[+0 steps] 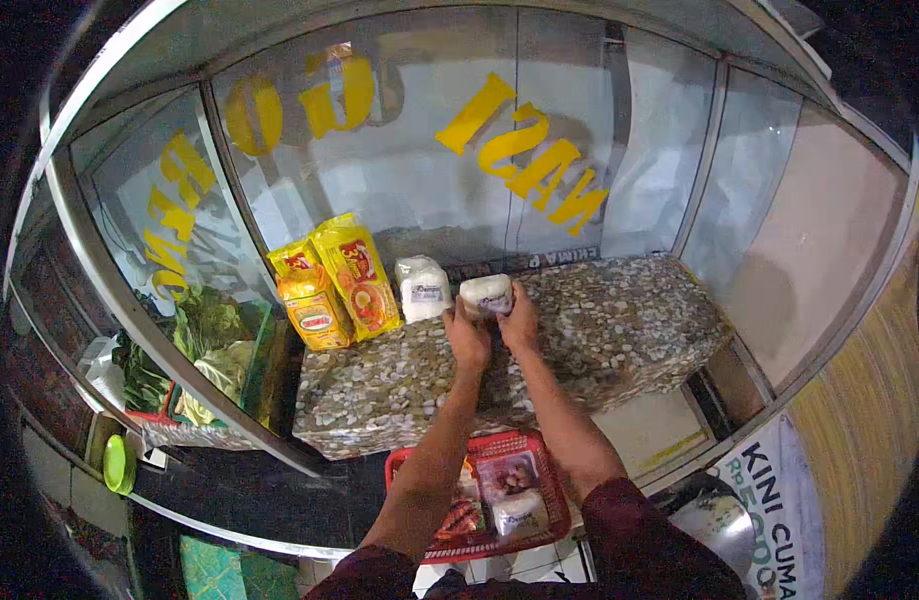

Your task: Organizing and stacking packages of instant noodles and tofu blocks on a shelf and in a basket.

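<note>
Between my two hands is a white plastic-wrapped packet (485, 294) that bears a printed label, held at the back of a pebble-patterned shelf (609, 322). My left hand (468, 341) grips its lower left side, and my right hand (519, 319) its right side. A similar white packet (422, 289) stands upright just left of it. Farther left, yellow noodle packs (358, 277) lean beside an orange-yellow packet (314, 311). Below my forearms sits a red plastic basket (557, 517) with another white packet (519, 514), a bag of shallots (510, 474) and red chillies (461, 517).
Glass panes (444, 187) with yellow lettering enclose the shelf at the back and sides. At left, leafy vegetables (208, 322) and a cabbage (217, 379) lie beyond a metal frame post. Green plates (118, 463) stand at the lower left; a printed banner (774, 510) hangs at the lower right.
</note>
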`<state>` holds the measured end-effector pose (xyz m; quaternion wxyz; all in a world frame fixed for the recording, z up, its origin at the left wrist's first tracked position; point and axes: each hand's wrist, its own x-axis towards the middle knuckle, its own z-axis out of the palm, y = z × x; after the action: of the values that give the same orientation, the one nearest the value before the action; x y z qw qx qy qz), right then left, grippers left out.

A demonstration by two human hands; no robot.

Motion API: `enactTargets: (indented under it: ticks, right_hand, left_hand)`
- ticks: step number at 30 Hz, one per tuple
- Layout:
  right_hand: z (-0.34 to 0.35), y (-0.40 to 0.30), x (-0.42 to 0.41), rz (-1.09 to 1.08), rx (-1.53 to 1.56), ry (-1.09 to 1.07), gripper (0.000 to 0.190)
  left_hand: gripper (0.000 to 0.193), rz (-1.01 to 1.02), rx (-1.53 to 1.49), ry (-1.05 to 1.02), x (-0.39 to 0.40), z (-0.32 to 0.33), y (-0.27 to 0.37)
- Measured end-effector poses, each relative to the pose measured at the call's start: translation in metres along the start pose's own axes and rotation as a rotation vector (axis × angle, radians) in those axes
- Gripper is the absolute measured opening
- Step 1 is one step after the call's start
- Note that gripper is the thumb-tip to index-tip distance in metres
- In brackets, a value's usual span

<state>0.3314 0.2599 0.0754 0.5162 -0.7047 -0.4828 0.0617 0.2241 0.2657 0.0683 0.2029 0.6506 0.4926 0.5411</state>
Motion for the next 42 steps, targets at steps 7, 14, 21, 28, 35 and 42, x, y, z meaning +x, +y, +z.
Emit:
enactTargets:
  ticks: [7, 14, 21, 28, 35, 42]
  right_hand:
    - [0.032, 0.014, 0.036, -0.077, -0.016, 0.009, 0.058]
    - [0.053, 0.026, 0.061, -0.138, 0.163, 0.035, 0.051]
    - [0.061, 0.013, 0.063, -0.114, -0.042, 0.042, 0.035]
    - [0.077, 0.044, 0.079, -0.048, 0.0, -0.029, 0.042]
    - [0.061, 0.005, 0.054, 0.119, -0.014, -0.135, 0.045]
    - [0.015, 0.002, 0.025, -0.072, -0.335, -0.216, 0.062]
  left_hand:
    - [0.077, 0.092, 0.073, -0.065, 0.02, 0.017, -0.011]
    - [0.088, -0.171, -0.085, -0.227, 0.038, 0.027, 0.0]
    - [0.085, 0.026, 0.263, -0.225, 0.044, 0.036, -0.021]
    - [0.083, -0.03, 0.214, -0.319, 0.044, 0.038, -0.018]
    - [0.09, -0.239, -0.036, -0.328, 0.04, 0.016, -0.019]
    - [0.078, 0.11, 0.261, -0.422, 0.025, 0.014, -0.021]
